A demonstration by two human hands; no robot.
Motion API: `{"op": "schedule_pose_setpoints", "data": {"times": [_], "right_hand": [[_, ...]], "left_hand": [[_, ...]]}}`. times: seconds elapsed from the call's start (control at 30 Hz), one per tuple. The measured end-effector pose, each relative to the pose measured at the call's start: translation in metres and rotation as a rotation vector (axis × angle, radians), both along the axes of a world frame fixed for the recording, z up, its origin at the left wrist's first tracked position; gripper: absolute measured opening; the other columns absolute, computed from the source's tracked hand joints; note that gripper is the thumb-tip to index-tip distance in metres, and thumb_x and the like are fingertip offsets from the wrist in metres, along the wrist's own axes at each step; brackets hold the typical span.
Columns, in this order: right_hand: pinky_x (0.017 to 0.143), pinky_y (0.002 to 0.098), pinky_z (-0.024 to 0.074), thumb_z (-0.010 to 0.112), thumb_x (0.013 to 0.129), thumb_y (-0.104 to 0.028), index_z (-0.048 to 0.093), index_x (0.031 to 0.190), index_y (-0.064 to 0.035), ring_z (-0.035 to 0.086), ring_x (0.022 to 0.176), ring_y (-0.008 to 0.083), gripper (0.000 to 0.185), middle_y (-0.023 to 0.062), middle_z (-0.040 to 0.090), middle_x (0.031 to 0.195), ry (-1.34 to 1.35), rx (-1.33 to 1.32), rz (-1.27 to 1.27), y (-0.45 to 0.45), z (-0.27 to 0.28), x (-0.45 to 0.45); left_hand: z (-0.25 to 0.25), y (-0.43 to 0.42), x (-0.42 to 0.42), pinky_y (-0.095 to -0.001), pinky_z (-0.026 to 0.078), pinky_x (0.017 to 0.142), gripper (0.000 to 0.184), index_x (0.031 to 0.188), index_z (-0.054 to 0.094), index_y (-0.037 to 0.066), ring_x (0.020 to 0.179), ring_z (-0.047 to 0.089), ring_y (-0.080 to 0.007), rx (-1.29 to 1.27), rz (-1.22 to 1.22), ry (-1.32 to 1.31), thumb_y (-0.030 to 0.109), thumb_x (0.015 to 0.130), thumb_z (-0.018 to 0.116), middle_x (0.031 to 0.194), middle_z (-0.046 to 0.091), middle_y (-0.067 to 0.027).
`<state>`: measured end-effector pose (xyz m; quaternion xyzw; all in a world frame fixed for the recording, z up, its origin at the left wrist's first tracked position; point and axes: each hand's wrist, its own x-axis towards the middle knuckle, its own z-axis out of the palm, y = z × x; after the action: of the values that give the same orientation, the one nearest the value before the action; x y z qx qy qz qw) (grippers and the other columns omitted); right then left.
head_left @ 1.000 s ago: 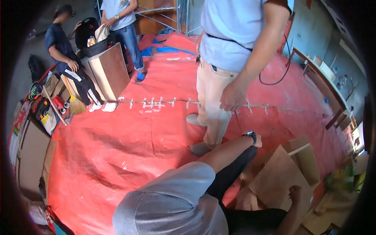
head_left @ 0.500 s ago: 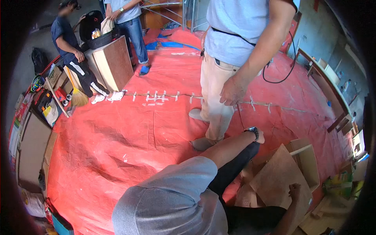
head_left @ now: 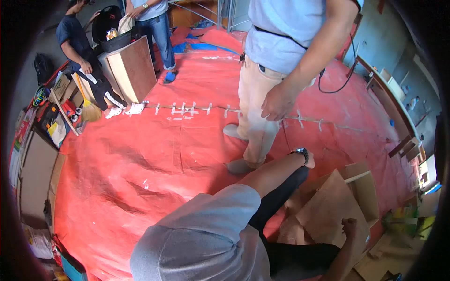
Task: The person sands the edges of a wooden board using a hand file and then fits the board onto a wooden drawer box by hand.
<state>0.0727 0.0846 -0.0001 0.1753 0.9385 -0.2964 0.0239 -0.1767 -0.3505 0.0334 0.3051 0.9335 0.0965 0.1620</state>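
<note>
Board [head_left: 330, 206] is located at the near right, tilted across an open cardboard box [head_left: 365, 192]. Right hand [head_left: 349, 226] is positioned in front of the board; its fingers are loosely curled and slightly apart, with nothing visible between them. Contact between this hand and the board cannot be determined. Left hand [head_left: 309, 159], below a wristwatch [head_left: 301, 151], is at the bent knee, left of the box; the state of its fingers cannot be determined.

Obstructions: a standing person [head_left: 267, 84] occupies the centre, just beyond the left knee, with one arm hanging down. This person blocks part of the red sheet [head_left: 140, 154] and its taped seam. The sheet covers the floor and is wrinkled at the left.

Surroundings: at the far left, a wooden cabinet [head_left: 134, 75] carries an open black case [head_left: 117, 43]. One person [head_left: 75, 42] stands left of the cabinet; another [head_left: 150, 14] stands behind it, one hand at a pale bag [head_left: 125, 24]. A broom [head_left: 90, 111] stands upright at the left edge of the sheet. Wood pieces [head_left: 391, 255] lie at the near right.
</note>
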Motion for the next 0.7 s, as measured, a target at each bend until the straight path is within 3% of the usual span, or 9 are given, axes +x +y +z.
{"op": "schedule_pose_setpoints", "data": {"times": [0.1,0.2,0.23,0.37,0.43,0.53,0.7], "right_hand": [[0.045,0.0366,0.0498,0.072,0.088,-0.019,0.066,0.079,0.0032,0.061,0.052,0.0191,0.025,0.0119,0.061,0.063,0.115,0.047,0.012,0.035,-0.033,-0.011],[0.042,0.0373,0.0509,0.072,0.086,-0.018,0.064,0.078,0.0070,0.063,0.050,0.0207,0.028,0.0135,0.061,0.065,0.095,0.038,0.044,0.024,-0.027,-0.019],[0.040,0.0377,0.0513,0.072,0.085,-0.018,0.063,0.079,0.0088,0.063,0.050,0.0214,0.029,0.0143,0.061,0.067,0.059,0.036,0.045,0.017,-0.018,-0.013],[0.041,0.0379,0.0519,0.072,0.086,-0.015,0.064,0.083,0.0088,0.063,0.049,0.0216,0.025,0.0147,0.061,0.064,0.054,-0.036,0.032,0.008,-0.012,-0.017],[0.044,0.0386,0.0526,0.071,0.087,-0.015,0.064,0.086,0.0060,0.063,0.050,0.0217,0.023,0.0140,0.062,0.065,0.004,-0.064,0.019,0.005,-0.011,-0.017],[0.042,0.0385,0.0519,0.072,0.087,-0.017,0.063,0.085,0.0057,0.063,0.050,0.0219,0.024,0.0132,0.062,0.067,-0.056,0.096,-0.014,-0.004,0.001,-0.013],[0.044,0.0386,0.0543,0.071,0.088,-0.015,0.066,0.093,0.0084,0.066,0.053,0.0239,0.025,0.0172,0.065,0.070,-0.011,-0.015,0.021,0.013,-0.011,-0.015]], "left_hand": [[0.012,0.000,0.012,-0.0783,0.051,0.073,0.050,0.113,0.076,0.001,0.105,0.068,-0.0498,-0.162,0.095,-0.016,0.033,0.081,0.054,0.123,0.072,-0.0176],[-0.023,0.013,-0.004,-0.0765,0.053,0.071,0.049,0.114,0.076,0.001,0.104,0.069,-0.0478,-0.101,0.164,0.075,0.033,0.084,0.054,0.122,0.072,-0.0181],[-0.054,0.027,-0.018,-0.0726,0.055,0.073,0.047,0.115,0.076,0.003,0.105,0.070,-0.0457,0.030,0.227,0.155,0.032,0.086,0.053,0.123,0.071,-0.0176],[-0.031,0.013,-0.015,-0.0643,0.056,0.083,0.045,0.118,0.077,0.008,0.110,0.070,-0.0413,-0.149,-0.020,0.134,0.030,0.088,0.052,0.125,0.071,-0.0168],[-0.017,0.010,-0.003,-0.0619,0.056,0.087,0.044,0.119,0.077,0.011,0.113,0.069,-0.0407,-0.035,0.011,0.143,0.031,0.089,0.052,0.126,0.071,-0.0164],[-0.006,0.003,0.007,-0.0619,0.056,0.085,0.043,0.119,0.077,0.012,0.115,0.068,-0.0397,-0.075,0.005,0.127,0.031,0.090,0.052,0.127,0.071,-0.0162],[-0.037,0.014,-0.015,-0.0601,0.056,0.086,0.044,0.119,0.077,0.011,0.115,0.069,-0.0382,-0.094,-0.049,0.137,0.031,0.090,0.051,0.128,0.070,-0.0159]]}}
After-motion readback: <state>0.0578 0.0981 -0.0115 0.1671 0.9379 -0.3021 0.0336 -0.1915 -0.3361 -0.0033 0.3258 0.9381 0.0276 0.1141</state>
